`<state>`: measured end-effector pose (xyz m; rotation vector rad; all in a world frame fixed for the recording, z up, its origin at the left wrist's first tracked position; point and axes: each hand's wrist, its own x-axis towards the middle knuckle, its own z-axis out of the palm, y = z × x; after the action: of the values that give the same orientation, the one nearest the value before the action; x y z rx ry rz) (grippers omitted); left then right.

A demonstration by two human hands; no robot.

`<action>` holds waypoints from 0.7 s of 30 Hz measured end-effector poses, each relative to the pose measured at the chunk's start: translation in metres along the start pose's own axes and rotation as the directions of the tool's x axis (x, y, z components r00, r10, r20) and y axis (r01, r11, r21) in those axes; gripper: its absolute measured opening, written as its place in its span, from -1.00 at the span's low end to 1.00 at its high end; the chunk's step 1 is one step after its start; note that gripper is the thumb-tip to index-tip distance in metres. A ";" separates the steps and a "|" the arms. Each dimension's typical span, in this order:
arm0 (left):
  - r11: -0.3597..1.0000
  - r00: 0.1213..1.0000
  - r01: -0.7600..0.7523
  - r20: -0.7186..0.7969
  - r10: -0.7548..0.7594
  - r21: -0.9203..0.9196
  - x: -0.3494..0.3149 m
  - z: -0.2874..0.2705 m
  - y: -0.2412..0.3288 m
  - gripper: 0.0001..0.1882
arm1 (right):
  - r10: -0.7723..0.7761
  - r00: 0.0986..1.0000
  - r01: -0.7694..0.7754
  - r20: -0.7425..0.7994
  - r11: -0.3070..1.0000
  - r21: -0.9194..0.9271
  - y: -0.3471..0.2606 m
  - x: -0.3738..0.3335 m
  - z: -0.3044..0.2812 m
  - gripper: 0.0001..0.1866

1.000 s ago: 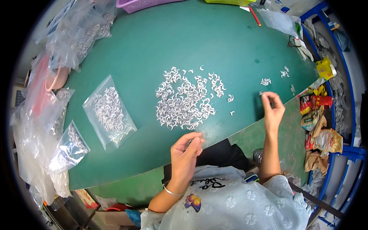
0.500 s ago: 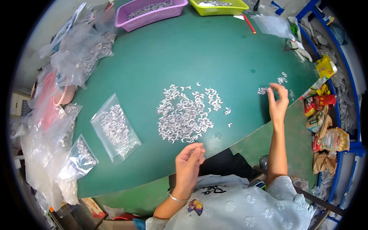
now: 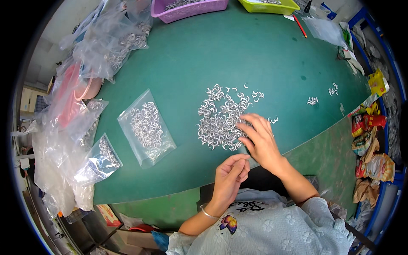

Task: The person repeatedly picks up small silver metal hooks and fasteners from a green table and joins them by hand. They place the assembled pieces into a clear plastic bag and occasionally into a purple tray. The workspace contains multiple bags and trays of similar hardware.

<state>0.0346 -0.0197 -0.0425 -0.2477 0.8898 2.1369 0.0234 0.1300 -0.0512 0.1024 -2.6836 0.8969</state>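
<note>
A loose pile of small silvery crescent-shaped pieces [image 3: 219, 121] lies on the green table. Over the pile's right edge is my right hand [image 3: 264, 144], its fingers apart and bent down toward the pieces; some pieces are hidden beneath it. My left hand [image 3: 231, 175] is closed at the table's near edge, thumb against the curled fingers; whatever it may hold is hidden. Farther right lie a small cluster of crescents [image 3: 313, 101] and another little group [image 3: 333, 89]. Left of the pile, a clear plastic bag [image 3: 146, 127] contains more crescents.
A smaller clear bag [image 3: 100, 163] and heaped plastic bags [image 3: 55, 157] line the left side. Purple [image 3: 191, 15] and yellow-green [image 3: 270, 7] bins of metal pieces stand at the back, near a red pen [image 3: 300, 27]. Blue shelving [image 3: 397, 178] rises at the right.
My right hand has come left from the small clusters to the main pile, fingers spreading. My left hand stays closed near the table edge. The whole view has shifted slightly.
</note>
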 end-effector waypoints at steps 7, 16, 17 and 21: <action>0.998 0.998 -0.058 0.010 0.058 -0.026 0.000 -0.012 0.000 -0.82 | -0.157 0.987 0.147 0.032 0.969 0.198 0.005 -0.010 0.002 -0.71; 0.997 0.998 -0.066 -0.006 0.065 -0.045 -0.003 -0.013 0.002 -0.84 | 0.148 0.982 -0.167 -0.119 0.971 -0.169 0.037 0.035 -0.029 -0.54; 0.997 0.998 -0.061 0.001 0.061 -0.048 -0.003 -0.012 0.002 -0.84 | 0.193 0.981 -0.196 -0.035 0.965 -0.171 0.045 0.037 -0.025 -0.44; 0.998 0.998 -0.057 -0.021 0.057 -0.037 -0.004 -0.010 0.004 -0.84 | 0.039 0.973 -0.019 0.228 0.996 -0.089 0.025 0.033 -0.018 -0.43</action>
<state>0.0333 -0.0301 -0.0464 -0.2658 0.8787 2.2087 -0.0071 0.1618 -0.0415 0.1566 -2.9409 0.8204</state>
